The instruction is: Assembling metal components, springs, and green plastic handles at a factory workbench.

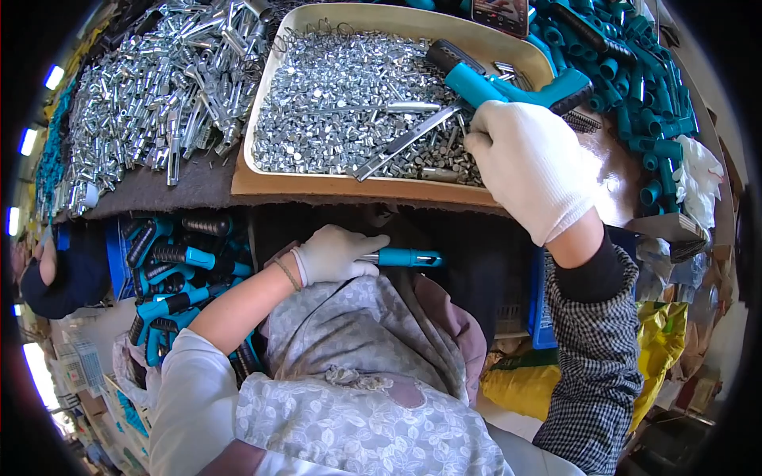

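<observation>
My left hand (337, 255), in a white glove, holds a teal tubular piece (409, 258) with a metal end between thumb and fingers, above my lap and just below the bench edge. At the right side of the cream tray (389, 181), my gloved right hand (536, 163) is closed. Its palm side is turned away, so what it grips cannot be made out. Teal handles with black grips (476, 86) lie right above and partly behind it. A long metal channel (409, 143) slants from beside its fingers across the tray's small shiny metal pieces (325, 103).
A heap of metal parts (171, 103) covers the bench to the left. Teal tubes (655, 127) are piled at right, with a phone (500, 14) at the back. Black-gripped teal handles (171, 278) fill a space under the bench. A yellow bag (520, 389) lies below right.
</observation>
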The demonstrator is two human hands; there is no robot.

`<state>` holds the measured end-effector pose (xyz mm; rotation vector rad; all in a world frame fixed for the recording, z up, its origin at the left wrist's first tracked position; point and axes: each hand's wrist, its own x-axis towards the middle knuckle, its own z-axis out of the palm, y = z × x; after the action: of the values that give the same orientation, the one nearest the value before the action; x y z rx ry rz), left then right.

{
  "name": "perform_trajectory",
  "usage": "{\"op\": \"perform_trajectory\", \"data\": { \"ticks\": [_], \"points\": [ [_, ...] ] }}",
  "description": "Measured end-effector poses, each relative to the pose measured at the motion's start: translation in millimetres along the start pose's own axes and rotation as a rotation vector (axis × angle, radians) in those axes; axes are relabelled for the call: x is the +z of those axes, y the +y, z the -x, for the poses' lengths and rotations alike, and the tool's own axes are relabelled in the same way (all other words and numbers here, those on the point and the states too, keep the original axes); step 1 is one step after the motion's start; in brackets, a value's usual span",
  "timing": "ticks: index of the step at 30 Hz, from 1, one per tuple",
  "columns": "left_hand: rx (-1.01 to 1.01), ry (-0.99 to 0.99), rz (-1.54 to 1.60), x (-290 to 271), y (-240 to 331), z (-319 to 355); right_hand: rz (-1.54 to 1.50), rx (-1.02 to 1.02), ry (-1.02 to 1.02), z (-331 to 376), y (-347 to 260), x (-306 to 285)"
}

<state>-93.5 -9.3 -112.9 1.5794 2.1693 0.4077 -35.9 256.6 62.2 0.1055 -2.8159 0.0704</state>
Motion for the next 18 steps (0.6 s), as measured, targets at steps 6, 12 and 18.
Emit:
{"op": "perform_trajectory", "data": {
  "ticks": [6,12,18],
  "points": [
    [0.028,-0.06,0.013,5.7,2.5,-8.7,-0.041,0.145,-0.136,-2.5,-5.7,-8.6],
    [0.048,-0.023,0.0,13.2,8.2,-19.1,-0.054,0.115,-0.07,0.3,-4.7,-4.9],
    [0.034,-0.025,0.008,13.3,9.1,-24.5,-0.078,0.07,-0.132,-3.0,4.7,-7.6]
  ]
}}
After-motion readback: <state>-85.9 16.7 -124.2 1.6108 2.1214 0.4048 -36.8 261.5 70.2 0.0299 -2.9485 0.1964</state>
